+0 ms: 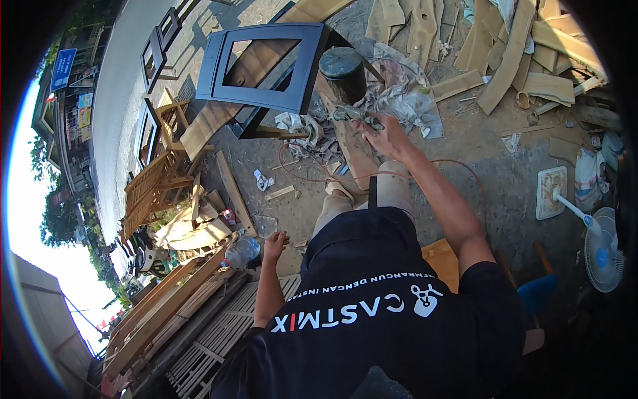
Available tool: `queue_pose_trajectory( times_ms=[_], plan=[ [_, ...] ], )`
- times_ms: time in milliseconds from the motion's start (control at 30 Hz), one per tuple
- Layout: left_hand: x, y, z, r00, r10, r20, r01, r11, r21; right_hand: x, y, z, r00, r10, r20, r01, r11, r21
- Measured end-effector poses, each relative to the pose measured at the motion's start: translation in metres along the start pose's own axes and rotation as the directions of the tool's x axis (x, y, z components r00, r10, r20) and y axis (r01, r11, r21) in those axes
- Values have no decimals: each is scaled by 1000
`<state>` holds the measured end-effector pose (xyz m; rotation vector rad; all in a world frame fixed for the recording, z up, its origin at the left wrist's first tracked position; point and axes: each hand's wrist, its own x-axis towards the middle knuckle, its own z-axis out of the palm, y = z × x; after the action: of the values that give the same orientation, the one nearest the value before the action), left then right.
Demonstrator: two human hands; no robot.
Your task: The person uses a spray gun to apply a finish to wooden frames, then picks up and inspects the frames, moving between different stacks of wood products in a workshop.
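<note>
My right hand [387,138] is stretched forward and closed round a grey-green spray gun [359,118]. Just beyond it stands a dark, stained can [343,74] with a lid. Left of the can, a dark-painted wooden frame [206,73] with a rectangular opening is propped up at a tilt, apart from both hands. My left hand [276,245] hangs low at my left side with its fingers curled in and nothing visible in them. Near it lies a clear plastic water bottle [242,251].
A thin orange hose [468,167] loops across the ground. Crumpled plastic sheeting [415,110] lies around the can. Wood offcuts [508,60] are heaped at far right. A white fan [603,249] lies at right. Unpainted wooden chairs [156,189] and stacked boards [159,312] are at left, beside the road [126,86].
</note>
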<state>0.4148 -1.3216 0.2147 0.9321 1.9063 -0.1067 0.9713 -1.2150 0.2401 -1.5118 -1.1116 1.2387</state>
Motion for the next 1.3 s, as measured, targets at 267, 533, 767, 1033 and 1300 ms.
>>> queue_pose_trajectory(
  times_ms=[267,533,767,1033,1300],
  plan=[
    [-27,-1,22,999,-8,-33,6,999,-46,37,35,-3,984,43,-171,-31,997,74],
    [-57,-13,61,994,-106,-16,104,992,-75,97,-7,-76,910,94,-405,-56,993,105],
    [-68,-5,76,988,-155,15,155,986,-62,112,6,-93,905,96,-415,-43,990,135],
    [-67,15,81,993,-115,-9,114,990,-83,61,27,-54,976,77,-204,-31,974,223],
    [-54,23,64,996,-87,-11,86,993,-81,11,23,-22,995,-74,-66,85,978,190]
  ],
)
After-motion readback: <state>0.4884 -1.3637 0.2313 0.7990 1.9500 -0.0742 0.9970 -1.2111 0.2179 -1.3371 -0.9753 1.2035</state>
